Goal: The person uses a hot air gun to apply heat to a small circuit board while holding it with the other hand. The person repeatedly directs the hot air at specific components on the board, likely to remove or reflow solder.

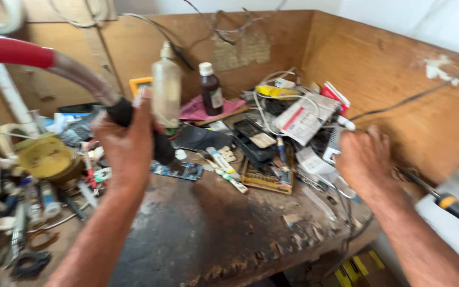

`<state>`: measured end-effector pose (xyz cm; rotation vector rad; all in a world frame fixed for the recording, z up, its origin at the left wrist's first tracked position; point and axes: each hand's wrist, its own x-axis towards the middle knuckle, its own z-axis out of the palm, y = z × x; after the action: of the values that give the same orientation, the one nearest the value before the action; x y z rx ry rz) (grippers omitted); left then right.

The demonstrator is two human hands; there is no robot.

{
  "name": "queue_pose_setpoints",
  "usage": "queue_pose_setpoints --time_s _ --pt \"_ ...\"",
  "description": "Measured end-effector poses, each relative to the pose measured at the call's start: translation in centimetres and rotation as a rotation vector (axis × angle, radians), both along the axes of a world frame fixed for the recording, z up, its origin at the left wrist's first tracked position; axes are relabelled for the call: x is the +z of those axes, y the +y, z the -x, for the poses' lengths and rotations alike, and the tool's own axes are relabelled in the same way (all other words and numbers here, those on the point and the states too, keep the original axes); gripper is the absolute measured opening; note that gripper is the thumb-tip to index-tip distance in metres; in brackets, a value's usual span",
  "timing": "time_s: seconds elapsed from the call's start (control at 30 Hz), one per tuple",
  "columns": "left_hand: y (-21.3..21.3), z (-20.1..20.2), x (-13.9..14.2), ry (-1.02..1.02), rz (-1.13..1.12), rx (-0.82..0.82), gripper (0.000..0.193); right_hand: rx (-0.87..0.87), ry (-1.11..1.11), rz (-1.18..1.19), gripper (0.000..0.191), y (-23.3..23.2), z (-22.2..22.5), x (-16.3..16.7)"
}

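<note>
Left hand (128,146) clamped round black rubbery handle (158,141) of hot-air tool, fed by corrugated metal hose (81,74) w/ red sleeve, arching in from upper left; tip down just above small blue circuit board (179,170). Right hand (365,159) knuckles up, fingers curled into tangle of white & black wires (341,186) at bench's right side; grip itself hidden, can't tell.

Worn wooden bench (213,228), scorched black mid-surface, front edge chipped. Plywood walls behind & at right, pale wall above.

Translucent plastic squeeze bottle (167,87) beside left hand, brown glass bottle w/ white cap (211,87) behind. Yellow round dish (46,157) far left amid tubes & clips. Black trays, papers, cables heaped centre-right. Yellow-black screwdriver (452,204) at right edge.
</note>
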<state>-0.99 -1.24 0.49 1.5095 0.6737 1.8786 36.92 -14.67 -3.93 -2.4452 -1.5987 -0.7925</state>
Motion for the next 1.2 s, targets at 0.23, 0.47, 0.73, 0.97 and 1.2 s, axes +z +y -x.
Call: queue_pose_setpoints --time_s 0.23,0.47,0.73,0.97,1.2 --pt "-0.7 0.9 0.2 -0.028 0.007 -0.03 0.041 0.071 -0.048 -0.073 0.022 0.3 -0.1 -0.8" --pt "-0.5 0.6 -0.5 -0.051 -0.003 -0.029 0.04 0.11 -0.203 -0.117 0.003 1.0 0.0 -2.1" --pt "-0.1 0.1 0.0 -0.078 0.08 0.012 0.039 0.308 0.129 -0.334 0.015 -0.6 4.7 0.3" --pt "-0.7 -0.1 -0.2 -0.034 0.08 0.011 0.043 0.755 0.522 -0.465 0.033 2.4 17.6 -1.9" --pt "-0.6 1.3 0.6 -0.034 0.062 0.075 0.038 0.843 0.434 -0.192 0.063 6.2 22.8 -3.2"
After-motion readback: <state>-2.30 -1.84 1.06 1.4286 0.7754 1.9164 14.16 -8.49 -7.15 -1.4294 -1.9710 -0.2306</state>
